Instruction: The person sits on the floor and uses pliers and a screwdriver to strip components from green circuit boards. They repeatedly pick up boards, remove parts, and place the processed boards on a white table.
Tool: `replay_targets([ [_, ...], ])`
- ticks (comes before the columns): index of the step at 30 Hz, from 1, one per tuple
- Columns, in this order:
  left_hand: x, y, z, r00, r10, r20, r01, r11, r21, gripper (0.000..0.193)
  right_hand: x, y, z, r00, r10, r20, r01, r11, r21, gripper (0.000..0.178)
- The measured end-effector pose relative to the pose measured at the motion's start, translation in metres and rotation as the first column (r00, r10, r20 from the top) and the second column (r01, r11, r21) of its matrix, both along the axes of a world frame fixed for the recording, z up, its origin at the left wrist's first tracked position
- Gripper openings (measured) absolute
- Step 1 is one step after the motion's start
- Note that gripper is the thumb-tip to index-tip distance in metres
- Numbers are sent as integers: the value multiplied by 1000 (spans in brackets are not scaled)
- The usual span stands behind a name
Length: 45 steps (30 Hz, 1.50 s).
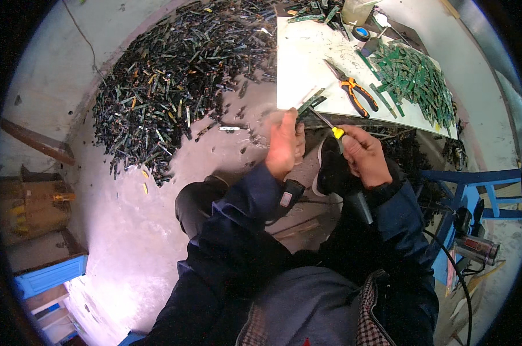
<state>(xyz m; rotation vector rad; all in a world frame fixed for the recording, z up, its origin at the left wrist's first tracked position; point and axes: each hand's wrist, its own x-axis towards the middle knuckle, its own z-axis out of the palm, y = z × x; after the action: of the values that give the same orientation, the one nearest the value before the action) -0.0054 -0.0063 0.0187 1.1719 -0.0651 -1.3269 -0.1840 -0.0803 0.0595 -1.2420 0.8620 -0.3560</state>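
Observation:
My left hand [284, 144] is closed on a narrow green circuit-board strip [310, 102], held over the near edge of a white board [307, 63]. In my right hand [364, 157] is a screwdriver-like tool [325, 120] with a thin metal shaft and a yellow collar. Its tip reaches the strip, next to a small dark piece; whether they touch is unclear. The fingers hide much of the tool's handle. Orange-and-black pliers [356, 92] lie on the board beyond my right hand, beside a heap of green strips [413, 78].
A wide heap of dark strips [163, 81] covers the floor at the far left. Black tape [361, 33] and a cloudy container [358, 10] stand at the board's far side. To the right are a blue stool [474, 177] and a black cable [460, 282].

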Motion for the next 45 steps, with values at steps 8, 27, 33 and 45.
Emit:
replay_targets([
  [8, 11, -7, -7, 968, -54, -243, 62, 998, 24, 45, 7, 13, -16, 999, -5, -51, -30, 755, -655, 31],
  [27, 33, -5, -6, 952, -189, -242, 176, 982, -73, 45, -24, -24, 13, 971, -84, 224, 71, 995, 66, 35],
  [33, 33, -3, -12, 839, -373, -398, 270, 918, -290, 35, -11, -23, 11, 940, -223, 257, 207, 975, 86, 38],
  [45, 21, 2, -62, 814, -354, 460, 467, 870, -158, 22, 16, -7, -1, 964, -98, 248, 34, 968, 250, 26],
])
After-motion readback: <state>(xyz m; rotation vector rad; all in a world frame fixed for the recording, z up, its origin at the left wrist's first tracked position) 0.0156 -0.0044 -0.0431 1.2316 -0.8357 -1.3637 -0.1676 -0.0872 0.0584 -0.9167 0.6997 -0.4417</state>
